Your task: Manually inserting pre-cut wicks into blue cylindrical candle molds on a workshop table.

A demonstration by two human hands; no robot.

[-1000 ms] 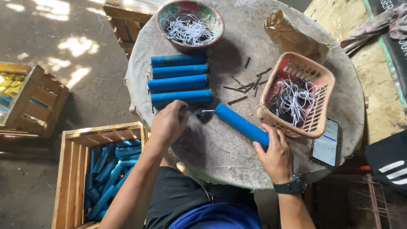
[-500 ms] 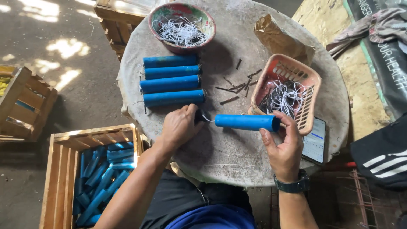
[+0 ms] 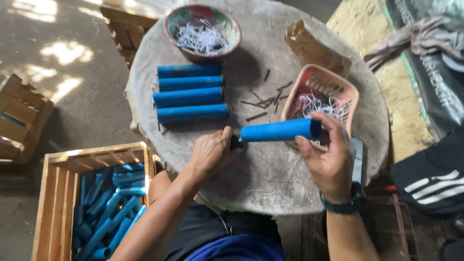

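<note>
Over the round desk (image 3: 270,188), I hold a blue paper tube (image 3: 280,130) level between both hands. My right hand (image 3: 328,157) wraps the tube's right end, fingers (image 3: 333,126) curled shut around it just in front of the pink plastic basket (image 3: 349,92) of white strings. My left hand (image 3: 212,152) is closed at the tube's left end, fingers pinched on a small dark piece (image 3: 236,142) at its mouth; what that piece is I cannot tell.

Four finished-looking blue tubes (image 3: 189,93) lie side by side farther up the desk, near a painted bowl (image 3: 203,30) heaped with more white strings. Short dark sticks (image 3: 266,102) are scattered between the tubes and the basket. A phone (image 3: 358,162) lies at the desk's edge beside my right wrist, and a wooden crate (image 3: 63,193) of loose blue tubes stands on the floor below my left arm.

The risks, as I judge them: too hard a squeeze from the right hand could dent the paper wall; a slip of the left pinch could drop the dark piece among the sticks; a careless elbow could knock the phone off the edge.
</note>
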